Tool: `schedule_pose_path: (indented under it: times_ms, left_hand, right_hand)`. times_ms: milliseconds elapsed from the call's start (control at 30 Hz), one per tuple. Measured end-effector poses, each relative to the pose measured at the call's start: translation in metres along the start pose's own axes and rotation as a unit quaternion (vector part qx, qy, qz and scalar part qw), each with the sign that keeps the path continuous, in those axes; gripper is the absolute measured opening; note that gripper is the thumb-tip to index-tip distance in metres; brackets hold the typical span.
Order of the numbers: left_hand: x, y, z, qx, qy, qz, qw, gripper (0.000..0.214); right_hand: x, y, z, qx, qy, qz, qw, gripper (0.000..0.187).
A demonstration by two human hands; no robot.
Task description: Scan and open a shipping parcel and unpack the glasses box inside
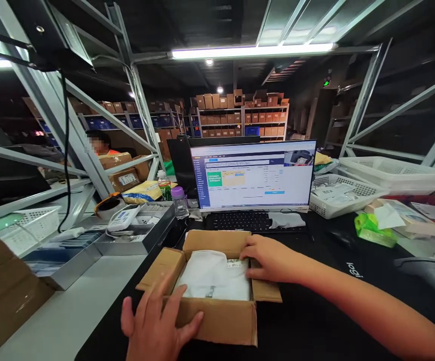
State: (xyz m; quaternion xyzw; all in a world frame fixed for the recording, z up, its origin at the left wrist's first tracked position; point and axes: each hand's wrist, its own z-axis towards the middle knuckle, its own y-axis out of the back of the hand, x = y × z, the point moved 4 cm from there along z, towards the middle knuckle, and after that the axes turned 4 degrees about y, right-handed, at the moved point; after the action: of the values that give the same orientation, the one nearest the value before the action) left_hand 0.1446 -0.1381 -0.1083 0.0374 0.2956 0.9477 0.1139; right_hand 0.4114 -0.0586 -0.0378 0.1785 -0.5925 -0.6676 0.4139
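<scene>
An opened cardboard box (217, 321) sits on the black desk mat in front of me, its flaps folded outward. Inside lies a white wrapped packet (204, 271) with a printed label at its upper right. My left hand (155, 321) is at the box's near left corner, fingers spread, the thumb against the front wall. My right hand (266, 258) reaches over the right side; its bent fingers stay apart and touch the back right inner edge beside the packet. Whether those fingertips press on packet or cardboard is hidden.
Behind the box stand a keyboard (240, 220) and a monitor (253, 175). Grey trays (127, 243) of flat packets lie left, near a purple-capped bottle (180, 203). White baskets (347, 193), a mouse (341, 239) and a scanner (428, 271) are right. Another person sits beyond the frame.
</scene>
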Motion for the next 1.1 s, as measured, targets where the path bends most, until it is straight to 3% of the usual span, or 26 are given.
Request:
schedule_pose_path:
  times_ms: [100, 233, 333, 433, 500, 600, 700, 767, 800, 867, 933, 1033, 1100]
  left_hand:
    - [-0.012, 0.021, 0.018, 0.007, -0.082, -0.041, 0.996, 0.031]
    - [-0.013, 0.032, 0.049, 0.107, -0.048, -0.176, 0.977, 0.021]
    - [-0.014, 0.028, 0.064, 0.229, 0.003, -0.277, 0.933, 0.023]
    - [-0.019, 0.015, 0.072, 0.314, 0.072, -0.387, 0.864, 0.032]
    - [-0.024, 0.004, 0.078, 0.325, 0.138, -0.504, 0.789, 0.046]
    - [-0.03, -0.012, 0.09, 0.307, 0.231, -0.69, 0.613, 0.078]
    - [-0.029, -0.02, 0.096, 0.282, 0.353, -0.778, 0.437, 0.074]
    - [-0.022, -0.021, 0.094, 0.27, 0.447, -0.776, 0.353, 0.061]
    - [-0.017, -0.019, 0.092, 0.263, 0.485, -0.768, 0.326, 0.055]
    - [-0.006, -0.015, 0.089, 0.242, 0.526, -0.759, 0.298, 0.047]
    - [0.005, -0.01, 0.087, 0.221, 0.53, -0.769, 0.28, 0.048]
    - [0.026, -0.001, 0.087, 0.194, 0.527, -0.782, 0.268, 0.049]
    - [0.051, 0.007, 0.087, 0.158, 0.538, -0.776, 0.289, 0.044]
  right_hand:
    - [0.007, -0.009, 0.019, 0.018, 0.016, -0.068, 0.997, 0.01]
    - [0.002, 0.009, 0.034, -0.119, -0.043, -0.011, 0.992, 0.022]
    - [-0.004, 0.034, 0.037, -0.213, -0.096, -0.001, 0.972, 0.027]
    - [0.0, 0.061, 0.035, -0.339, -0.102, 0.0, 0.935, 0.03]
    - [0.015, 0.074, 0.031, -0.416, -0.057, -0.028, 0.907, 0.031]
    - [0.06, 0.068, 0.027, -0.437, 0.13, -0.166, 0.875, 0.028]
    - [0.107, 0.03, 0.019, -0.381, 0.354, -0.302, 0.799, 0.021]
    - [0.124, 0.0, 0.014, -0.347, 0.44, -0.335, 0.757, 0.021]
    - [0.128, -0.014, 0.013, -0.328, 0.468, -0.34, 0.747, 0.021]
    - [0.129, -0.036, 0.011, -0.27, 0.498, -0.335, 0.753, 0.016]
    - [0.125, -0.047, 0.012, -0.194, 0.495, -0.305, 0.79, 0.011]
    - [0.116, -0.042, 0.015, -0.131, 0.446, -0.228, 0.856, 0.016]
    - [0.105, -0.028, 0.021, -0.128, 0.367, -0.173, 0.905, 0.019]
